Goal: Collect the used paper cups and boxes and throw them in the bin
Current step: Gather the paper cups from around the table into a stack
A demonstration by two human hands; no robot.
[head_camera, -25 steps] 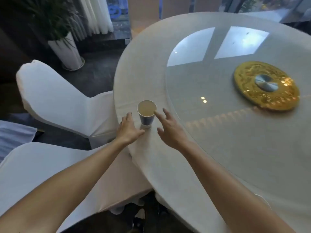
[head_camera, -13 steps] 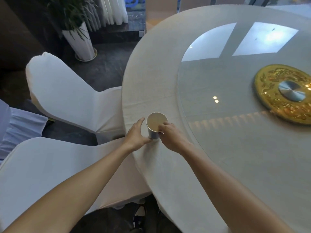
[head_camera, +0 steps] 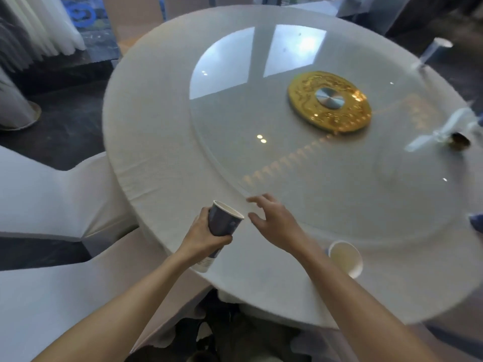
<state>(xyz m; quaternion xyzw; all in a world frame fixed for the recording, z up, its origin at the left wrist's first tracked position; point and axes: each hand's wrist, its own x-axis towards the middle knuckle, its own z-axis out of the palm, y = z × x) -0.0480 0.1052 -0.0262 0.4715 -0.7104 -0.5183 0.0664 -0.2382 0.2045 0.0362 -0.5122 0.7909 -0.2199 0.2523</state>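
My left hand (head_camera: 202, 237) grips a dark blue paper cup (head_camera: 224, 222) with a white inside, lifted off the table and tilted toward the right. A white cup bottom pokes out below that hand, so it looks like a stack. Just right of the cup, my right hand (head_camera: 274, 222) hovers with its fingers spread and nothing in it. A second paper cup (head_camera: 345, 258) stands on the tablecloth by my right forearm. Another cup (head_camera: 459, 141) lies blurred at the far right of the glass.
The round table (head_camera: 156, 142) has a white cloth and a glass turntable (head_camera: 326, 178) with a gold centre disc (head_camera: 329, 101). White-covered chairs (head_camera: 52, 199) stand at the left. A white planter (head_camera: 13, 108) sits on the dark floor far left. No bin is visible.
My left hand has taken the cup and lifted it off the table, tilting it. My right hand has let go and opened. The view swung right, showing more cups.
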